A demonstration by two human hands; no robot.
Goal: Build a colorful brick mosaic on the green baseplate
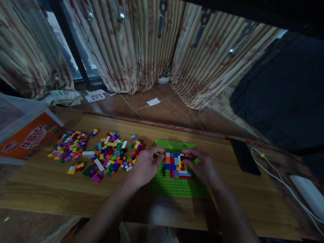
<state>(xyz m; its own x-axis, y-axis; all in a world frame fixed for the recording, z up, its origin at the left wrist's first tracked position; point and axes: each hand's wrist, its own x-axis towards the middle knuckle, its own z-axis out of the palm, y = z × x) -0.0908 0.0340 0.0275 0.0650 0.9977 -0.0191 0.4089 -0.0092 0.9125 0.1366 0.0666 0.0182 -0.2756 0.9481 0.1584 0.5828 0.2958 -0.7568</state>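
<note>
Centrally on the wooden table [45, 182] lies a bright green studded baseplate [177, 189], and both hands rest on it. A patch of small bricks [177, 165] is already pressed onto its middle — rows of orange, red, blue, yellow, white and pink, packed edge to edge with no gaps that can be seen. The left hand [145, 167] sits at the patch's left edge, fingers curled in, pinching what looks like a small green brick [158, 154] between thumb and forefinger. The right hand [202, 167] covers the patch's right side, fingers bent down onto the bricks; whether it grips anything cannot be told, though a small green piece [196, 161] shows just beside its knuckles.

Bare green studs remain along the baseplate's far strip and across its whole near part, in front of the wrists. The plate's near edge stops short of the table's near edge, with plain wood between.

Left of the plate, loose bricks lie in two heaps: a nearer, scattered pile [113, 155] just beside the left hand, and a tighter pile [68, 145] farther left — too many pieces to count. An orange printed box [27, 138] sits at the table's left end. On the right lie one dark phone [244, 157] and one white cable [278, 182], well apart from the hands.
</note>
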